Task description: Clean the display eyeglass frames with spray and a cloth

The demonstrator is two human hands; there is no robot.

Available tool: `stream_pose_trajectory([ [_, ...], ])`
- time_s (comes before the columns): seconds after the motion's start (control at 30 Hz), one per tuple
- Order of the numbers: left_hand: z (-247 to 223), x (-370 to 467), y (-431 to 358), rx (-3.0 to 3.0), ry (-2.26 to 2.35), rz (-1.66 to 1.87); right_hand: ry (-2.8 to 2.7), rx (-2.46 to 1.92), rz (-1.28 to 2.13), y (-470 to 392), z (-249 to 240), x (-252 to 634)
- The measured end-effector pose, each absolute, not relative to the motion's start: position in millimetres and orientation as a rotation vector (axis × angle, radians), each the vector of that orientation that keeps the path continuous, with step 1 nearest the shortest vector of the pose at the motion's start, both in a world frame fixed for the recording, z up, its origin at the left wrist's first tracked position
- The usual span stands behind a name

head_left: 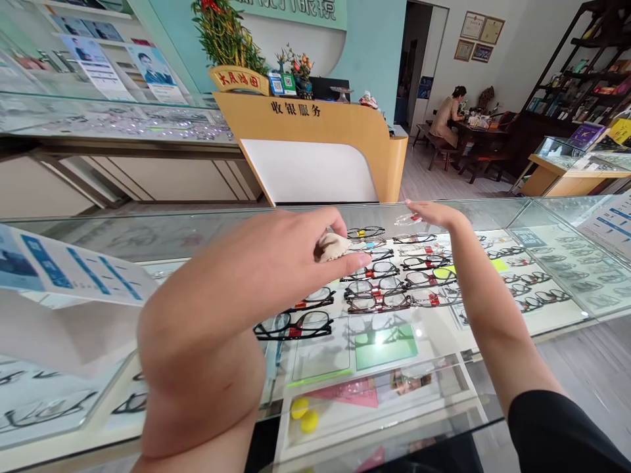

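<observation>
My left hand [315, 246] is closed around a crumpled off-white cloth [334, 246], fingers curled over it and thumb stretched out, above a glass display counter [197, 226]. Below it, inside the counter, lie rows of eyeglasses [296, 325] with small red tags. Farther right, my right hand [428, 212] is at the counter's far side, with its fingers stretched out to the left and nothing seen in it. Clear-framed glasses [408, 219] show just under its fingertips; whether the hand touches the glass top is hard to tell.
A folded printed card [73, 266] stands at the left of the counter, another [608, 223] at the right. Beyond are a wooden cashier desk [315, 125] and a seated person [447, 118] at a dark table. Yellow round objects [308, 421] lie in the lower compartment.
</observation>
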State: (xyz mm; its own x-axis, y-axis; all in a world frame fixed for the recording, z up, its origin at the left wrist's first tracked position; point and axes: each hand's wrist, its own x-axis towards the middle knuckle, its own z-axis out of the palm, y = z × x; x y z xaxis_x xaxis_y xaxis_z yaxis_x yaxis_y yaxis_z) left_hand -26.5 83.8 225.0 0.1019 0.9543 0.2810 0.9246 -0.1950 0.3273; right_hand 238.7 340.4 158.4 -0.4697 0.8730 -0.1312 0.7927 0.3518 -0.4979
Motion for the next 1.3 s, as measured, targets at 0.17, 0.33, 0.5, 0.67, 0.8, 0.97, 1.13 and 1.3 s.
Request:
stream_pose_trajectory([
  [0.17, 228, -21, 83, 2.293, 1.907, 0.791, -2.237, -1.200, 0.697, 319, 193, 251],
  [0.33, 237, -13, 84, 2.237, 1.951, 0.856, -2.041, -0.664, 0.752, 269, 221, 238],
  [0.5, 241, -10, 92, 2.174, 1.881, 0.993, -1.889, -0.343, 0.856, 226, 230, 218],
  [0.67, 240, -9, 108, 1.943, 1.588, 1.125, -1.810, -0.155, 0.917, 204, 228, 210],
  [0.8, 236, -5, 118, 1.810, 1.347, 1.280, -1.798, -0.047, 0.960, 197, 227, 204],
  [0.97, 228, 0, 126, 1.733, 1.281, 1.424, -1.780, 0.012, 0.993, 196, 227, 200],
  [1.13, 226, 4, 130, 1.758, 1.317, 1.572, -1.807, 0.049, 1.043, 197, 225, 201],
  [1.3, 222, 9, 132, 1.836, 1.443, 1.718, -1.855, -0.054, 1.076, 194, 223, 201],
])
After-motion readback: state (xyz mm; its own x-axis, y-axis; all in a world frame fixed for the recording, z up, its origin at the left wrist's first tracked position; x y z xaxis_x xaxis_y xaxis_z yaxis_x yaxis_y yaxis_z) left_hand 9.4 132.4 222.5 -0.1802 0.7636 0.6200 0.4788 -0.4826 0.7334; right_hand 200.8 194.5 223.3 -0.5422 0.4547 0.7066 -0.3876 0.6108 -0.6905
